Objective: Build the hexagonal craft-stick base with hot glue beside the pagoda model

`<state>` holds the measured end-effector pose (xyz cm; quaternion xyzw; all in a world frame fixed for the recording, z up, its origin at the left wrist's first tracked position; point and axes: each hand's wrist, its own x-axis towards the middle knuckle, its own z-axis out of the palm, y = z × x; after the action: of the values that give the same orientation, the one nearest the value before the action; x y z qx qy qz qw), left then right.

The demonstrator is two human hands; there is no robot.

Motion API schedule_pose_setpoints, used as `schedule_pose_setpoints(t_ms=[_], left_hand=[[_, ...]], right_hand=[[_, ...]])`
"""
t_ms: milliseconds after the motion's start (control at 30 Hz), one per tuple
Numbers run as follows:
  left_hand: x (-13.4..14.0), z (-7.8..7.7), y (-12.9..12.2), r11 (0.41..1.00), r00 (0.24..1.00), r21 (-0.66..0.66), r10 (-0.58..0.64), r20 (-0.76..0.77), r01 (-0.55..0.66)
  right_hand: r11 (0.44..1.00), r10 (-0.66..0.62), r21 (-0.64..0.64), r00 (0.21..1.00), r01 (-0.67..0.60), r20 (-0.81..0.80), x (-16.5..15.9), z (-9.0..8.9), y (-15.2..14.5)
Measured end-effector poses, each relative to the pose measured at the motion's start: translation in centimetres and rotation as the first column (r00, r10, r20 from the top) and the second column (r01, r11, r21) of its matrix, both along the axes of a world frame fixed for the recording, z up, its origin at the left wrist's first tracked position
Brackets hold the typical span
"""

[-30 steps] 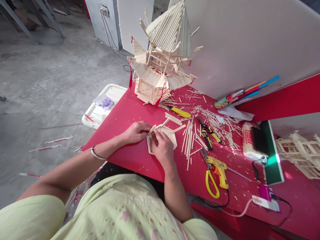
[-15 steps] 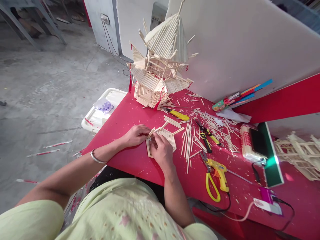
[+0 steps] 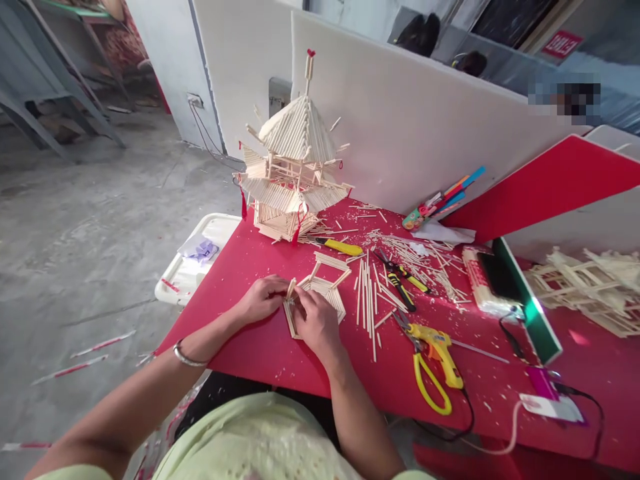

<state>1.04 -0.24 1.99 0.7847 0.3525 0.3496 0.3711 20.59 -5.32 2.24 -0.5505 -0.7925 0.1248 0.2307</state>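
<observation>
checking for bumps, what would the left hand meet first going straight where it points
The left hand would likely first meet the short raised stick beside it; whether they touch is unclear.

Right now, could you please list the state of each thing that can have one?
Small hexagonal pale-stick frame: unroofed, held by bare left hand and bare right hand.
Tall pale-stick pagoda: upright, roofed.
Black-and-yellow pliers: lying, handles spread.
Yellow pistol-shaped glue gun: lying, corded; power unclear.
Yellow-handled utility knife: lying; blade unclear.
Yellow loop-handled cutters: lying; opening unclear.
</observation>
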Motion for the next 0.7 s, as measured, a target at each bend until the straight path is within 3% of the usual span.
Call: schedule_pose_setpoints(t_ms=[433,700], left_hand=[[0.28,0.38,-0.07,1.0,0.999,0.015,0.017,-0.046,-0.016],[0.13,-0.14,0.06,1.0,1.0,-0.015,-0.009,-0.006,0.009]], right_hand=[[0.999,-0.032,0.023,0.999,0.032,0.0,-0.09,-0.05,0.06],[0.999,-0.032,0.016,0.999,0.032,-0.01,-0.13,0.07,-0.01]])
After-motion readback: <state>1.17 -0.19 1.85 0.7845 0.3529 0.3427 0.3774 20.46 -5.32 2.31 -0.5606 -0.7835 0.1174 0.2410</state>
